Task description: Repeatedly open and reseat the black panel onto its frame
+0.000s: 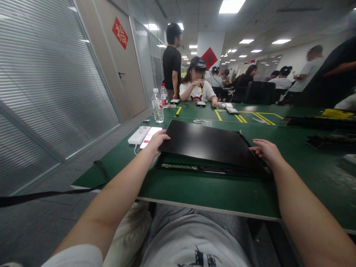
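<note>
A flat black LCD screen panel lies tilted over a thin black frame on the green table, its left side raised. A narrow green circuit board strip shows under the panel's near edge. My left hand is closed on the panel's left edge, thumb on top and fingers partly hidden. At the right edge of the panel and frame, my right hand has its fingers stretched out. Its fingertips are at that edge; I cannot tell whether they press on the panel or the frame.
Left of the panel are a white power bank with a cable and a lit phone. Behind them stand a water bottle and a red-capped bottle. A person sits opposite. Dark parts lie right on the table.
</note>
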Action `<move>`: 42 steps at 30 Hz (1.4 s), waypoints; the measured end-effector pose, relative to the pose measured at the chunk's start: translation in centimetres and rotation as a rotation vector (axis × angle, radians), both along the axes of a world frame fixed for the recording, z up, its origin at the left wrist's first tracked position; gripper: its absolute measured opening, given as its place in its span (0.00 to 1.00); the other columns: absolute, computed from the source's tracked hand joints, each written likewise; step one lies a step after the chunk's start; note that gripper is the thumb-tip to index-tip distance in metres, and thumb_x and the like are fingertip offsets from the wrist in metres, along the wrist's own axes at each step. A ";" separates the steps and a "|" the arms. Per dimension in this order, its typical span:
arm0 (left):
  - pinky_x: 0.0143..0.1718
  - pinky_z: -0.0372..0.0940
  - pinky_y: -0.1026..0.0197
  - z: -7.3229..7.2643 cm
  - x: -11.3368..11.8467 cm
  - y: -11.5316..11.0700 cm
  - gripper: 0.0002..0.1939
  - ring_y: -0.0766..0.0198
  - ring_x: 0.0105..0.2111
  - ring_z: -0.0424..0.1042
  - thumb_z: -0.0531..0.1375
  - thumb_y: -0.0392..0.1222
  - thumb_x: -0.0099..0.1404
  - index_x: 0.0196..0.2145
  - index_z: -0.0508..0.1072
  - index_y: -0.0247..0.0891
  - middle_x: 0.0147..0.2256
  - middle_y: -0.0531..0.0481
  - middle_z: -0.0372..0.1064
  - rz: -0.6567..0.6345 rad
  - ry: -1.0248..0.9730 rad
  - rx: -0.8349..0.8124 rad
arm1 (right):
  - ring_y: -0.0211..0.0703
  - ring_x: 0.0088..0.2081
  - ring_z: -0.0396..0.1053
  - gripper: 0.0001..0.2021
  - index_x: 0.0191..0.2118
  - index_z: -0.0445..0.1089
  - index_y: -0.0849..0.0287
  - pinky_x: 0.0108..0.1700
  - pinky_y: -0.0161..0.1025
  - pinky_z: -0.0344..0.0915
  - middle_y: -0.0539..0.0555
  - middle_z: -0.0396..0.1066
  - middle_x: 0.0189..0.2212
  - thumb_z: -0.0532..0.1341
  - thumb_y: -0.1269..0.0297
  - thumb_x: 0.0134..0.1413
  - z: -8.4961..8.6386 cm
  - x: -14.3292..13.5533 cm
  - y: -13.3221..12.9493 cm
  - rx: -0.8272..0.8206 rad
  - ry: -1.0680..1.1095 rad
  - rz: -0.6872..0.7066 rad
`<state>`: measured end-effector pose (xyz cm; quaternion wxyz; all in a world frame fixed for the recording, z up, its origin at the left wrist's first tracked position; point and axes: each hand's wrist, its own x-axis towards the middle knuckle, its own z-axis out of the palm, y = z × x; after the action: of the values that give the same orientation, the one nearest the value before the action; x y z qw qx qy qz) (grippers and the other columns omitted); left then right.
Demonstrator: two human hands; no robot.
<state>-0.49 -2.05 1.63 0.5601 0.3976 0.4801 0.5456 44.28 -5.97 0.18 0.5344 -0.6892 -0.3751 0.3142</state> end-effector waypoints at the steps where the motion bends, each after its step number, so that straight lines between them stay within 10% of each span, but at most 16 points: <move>1: 0.27 0.68 0.60 -0.1 0.0 0.0 0.28 0.58 0.26 0.75 0.63 0.29 0.40 0.42 0.74 0.39 0.27 0.53 0.75 -0.007 0.007 -0.003 | 0.35 0.19 0.60 0.11 0.44 0.74 0.60 0.18 0.28 0.52 0.56 0.75 0.23 0.64 0.66 0.54 -0.1 0.1 0.1 -0.001 -0.005 -0.004; 42: 0.32 0.68 0.57 -0.9 0.9 -0.3 0.22 0.54 0.30 0.75 0.65 0.32 0.42 0.39 0.74 0.40 0.29 0.49 0.75 -0.016 0.190 -0.025 | 0.45 0.32 0.73 0.13 0.42 0.81 0.56 0.36 0.40 0.66 0.54 0.79 0.29 0.66 0.59 0.52 -1.6 1.6 0.9 -0.084 -0.458 -0.058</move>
<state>0.41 -2.36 0.73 0.5214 0.4444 0.5344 0.4951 45.89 -5.03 -1.40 0.4151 -0.7746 -0.4531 0.1495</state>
